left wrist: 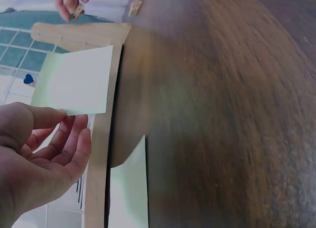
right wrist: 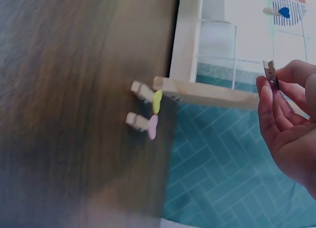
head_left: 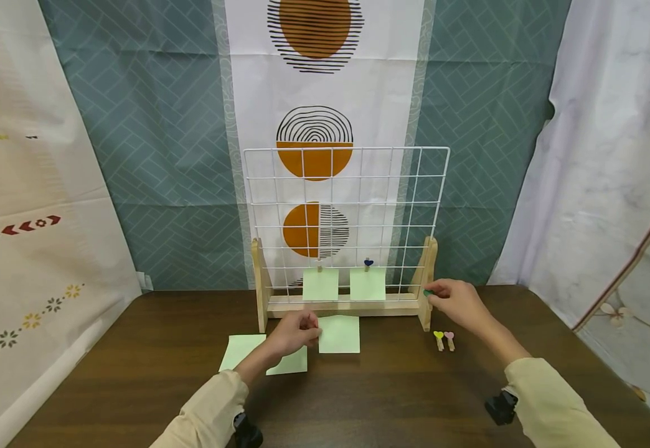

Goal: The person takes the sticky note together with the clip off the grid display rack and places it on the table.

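Observation:
Between thumb and fingers my left hand (head_left: 292,336) pinches a pale green paper note (left wrist: 79,82) by its edge, held up just in front of the rack's wooden base. My right hand (head_left: 459,302) pinches a small wooden clothespin (right wrist: 269,72) with a green heart, near the rack's right foot. On the white wire grid (head_left: 344,203) hang two similar notes, a left one (head_left: 320,287) and a right one (head_left: 367,287). A blue-heart clothespin (head_left: 368,263) sits at the top of the right note. Another small clothespin (head_left: 320,269) is on the left note.
Two more green notes, one at far left (head_left: 242,350) and one partly behind my left hand (head_left: 290,364), lie on the dark wooden table (head_left: 381,398). A yellow-heart clothespin (head_left: 439,340) and a pink-heart clothespin (head_left: 449,340) lie right of the rack's wooden foot (head_left: 427,286).

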